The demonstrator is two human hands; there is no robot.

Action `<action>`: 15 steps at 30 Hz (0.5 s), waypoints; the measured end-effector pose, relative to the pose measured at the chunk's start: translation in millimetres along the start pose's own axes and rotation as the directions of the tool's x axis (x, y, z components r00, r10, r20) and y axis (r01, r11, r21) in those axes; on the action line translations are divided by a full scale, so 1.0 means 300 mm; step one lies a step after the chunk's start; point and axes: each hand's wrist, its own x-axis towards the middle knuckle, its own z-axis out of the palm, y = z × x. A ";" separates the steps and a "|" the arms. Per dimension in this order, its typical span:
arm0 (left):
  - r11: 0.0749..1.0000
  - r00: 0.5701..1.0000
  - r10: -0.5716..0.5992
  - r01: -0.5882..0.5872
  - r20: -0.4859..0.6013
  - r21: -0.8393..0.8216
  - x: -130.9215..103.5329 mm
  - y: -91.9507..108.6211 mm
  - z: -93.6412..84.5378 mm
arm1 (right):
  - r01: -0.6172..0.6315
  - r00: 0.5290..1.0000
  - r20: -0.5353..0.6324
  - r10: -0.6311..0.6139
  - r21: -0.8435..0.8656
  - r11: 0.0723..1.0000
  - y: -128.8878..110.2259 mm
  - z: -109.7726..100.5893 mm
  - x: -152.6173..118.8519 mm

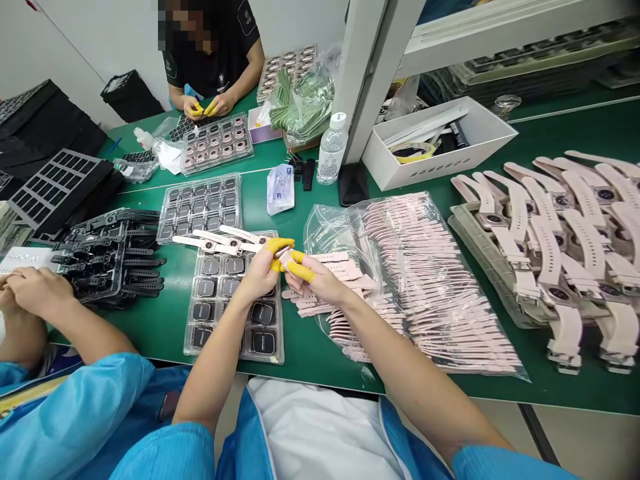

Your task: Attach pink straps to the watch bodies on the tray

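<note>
Yellow finger cots cover some fingertips of both my hands. My left hand (pixel 261 272) and my right hand (pixel 320 281) meet above the table, pinching a small watch body (pixel 284 253) between them; fingers hide much of it. Whether a strap is attached to it I cannot tell. Under my left forearm lies a clear plastic tray (pixel 281 337) of dark square watch bodies. Several watches with pale pink straps (pixel 234 245) lie across its far end. Beside my right hand, loose pink straps (pixel 345 270) spill from a clear bag (pixel 320 223).
A full bag of pink straps (pixel 435 280) lies right of centre. Farther right, a tray (pixel 493 280) is heaped with pink-strapped watches. A bottle (pixel 333 150) and a white box (pixel 440 160) stand behind. Black-strapped watches (pixel 135 257) and a co-worker's hands (pixel 40 290) are left; another person (pixel 215 67) works opposite.
</note>
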 end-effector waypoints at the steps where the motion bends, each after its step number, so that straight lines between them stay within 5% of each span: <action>1: 0.999 1.000 0.023 -0.023 0.013 0.029 -0.001 0.002 -0.005 | -0.011 1.000 0.002 0.011 0.011 1.000 0.001 0.001 0.000; 9: 0.999 0.998 -0.048 0.049 -0.041 0.023 -0.002 0.027 -0.010 | -0.038 0.995 -0.088 0.053 0.166 0.985 -0.012 -0.002 0.002; 15: 0.994 0.998 -0.054 0.052 0.020 0.095 -0.004 0.035 -0.011 | -0.054 0.998 -0.026 0.059 0.160 0.986 -0.011 0.000 0.002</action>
